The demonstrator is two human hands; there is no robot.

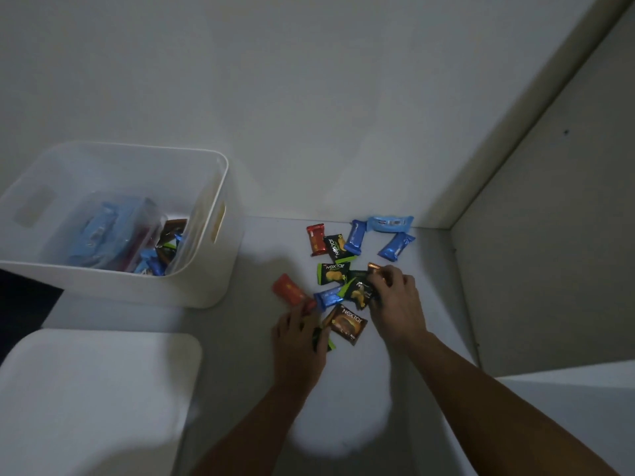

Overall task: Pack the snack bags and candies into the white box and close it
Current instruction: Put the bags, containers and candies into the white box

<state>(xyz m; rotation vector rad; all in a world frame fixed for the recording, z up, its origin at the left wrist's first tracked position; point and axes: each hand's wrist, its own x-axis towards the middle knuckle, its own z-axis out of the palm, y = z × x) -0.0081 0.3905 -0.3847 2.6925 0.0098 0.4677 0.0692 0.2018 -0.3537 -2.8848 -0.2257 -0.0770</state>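
Box [206, 269] sits up-left of both hands, so left hand [299, 334] w/ its red pack [290, 290] is closer. Right hand [395, 297] pinches green pack [359, 292].

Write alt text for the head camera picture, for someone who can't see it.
Two hands reach into a scatter of small snack packets on a white surface: the left hand grips a red packet, the right hand gathers dark ones. To the left stands an open white box already holding packets, its lid lying in front of it.
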